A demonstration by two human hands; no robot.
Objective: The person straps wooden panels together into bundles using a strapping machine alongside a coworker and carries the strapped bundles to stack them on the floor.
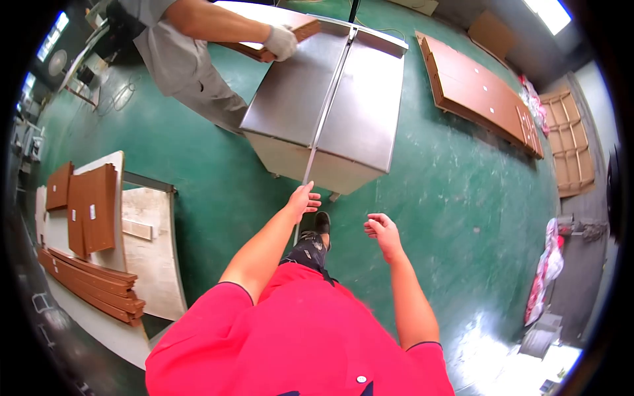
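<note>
A long, narrow, pale strap [320,125] runs lengthwise over the metal cabinet [366,92] and comes down past its near edge. My left hand [305,200] pinches this strap in front of the cabinet, other fingers stretched out; its tail hangs below, beside my leg. Out to the right, my right hand [383,234] hovers above the floor with loosely bent fingers apart, nothing visible in it. Across the cabinet, a co-worker's gloved hand [281,43] grips the edge of a brown panel [305,30] with a white top.
Stacked brown panels [482,92] lie on the green floor [449,191] at the right. To the left, a white board [119,211] carries brown panels [92,208] and long brown strips [92,287]. The co-worker's leg [198,79] is close to the cabinet's left side.
</note>
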